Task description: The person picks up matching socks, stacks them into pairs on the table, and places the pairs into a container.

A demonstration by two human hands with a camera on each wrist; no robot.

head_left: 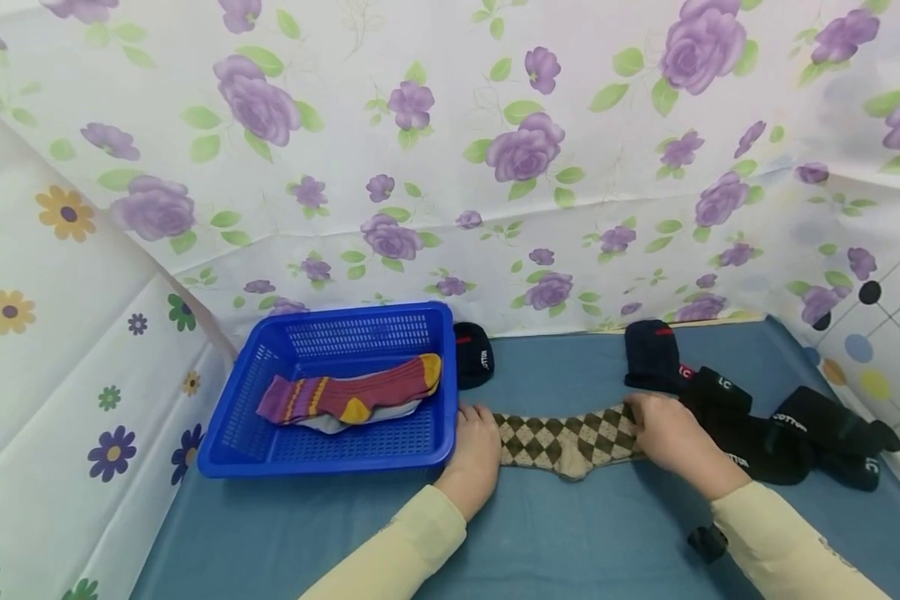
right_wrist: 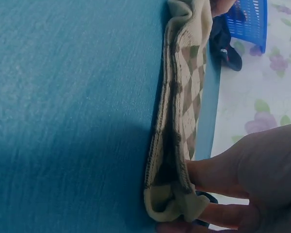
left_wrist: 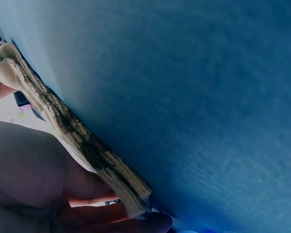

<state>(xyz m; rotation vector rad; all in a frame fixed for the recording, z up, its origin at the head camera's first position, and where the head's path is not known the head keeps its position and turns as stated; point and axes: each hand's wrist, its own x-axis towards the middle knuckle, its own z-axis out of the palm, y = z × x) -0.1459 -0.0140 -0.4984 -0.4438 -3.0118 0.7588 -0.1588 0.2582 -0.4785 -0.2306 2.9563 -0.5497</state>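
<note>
A pair of brown and beige argyle socks [head_left: 570, 442] lies stretched flat on the blue table cover [head_left: 570, 533], one on top of the other. My left hand [head_left: 486, 425] presses its left end with straight fingers, right beside the blue basket [head_left: 330, 462]. My right hand [head_left: 648, 421] lies flat on its right end. The left wrist view shows the socks [left_wrist: 72, 131] edge-on, with my fingers [left_wrist: 111, 213] on their end. In the right wrist view the layered socks [right_wrist: 182, 97] run away from my straight fingers [right_wrist: 218, 174].
The basket holds a maroon, purple and yellow striped sock [head_left: 352, 396] over a pale one. A rolled black sock [head_left: 474, 354] sits behind the basket. Several black socks [head_left: 765, 433] lie at the right, and a dark one [head_left: 652, 354] behind my right hand. Flowered sheets wall the table.
</note>
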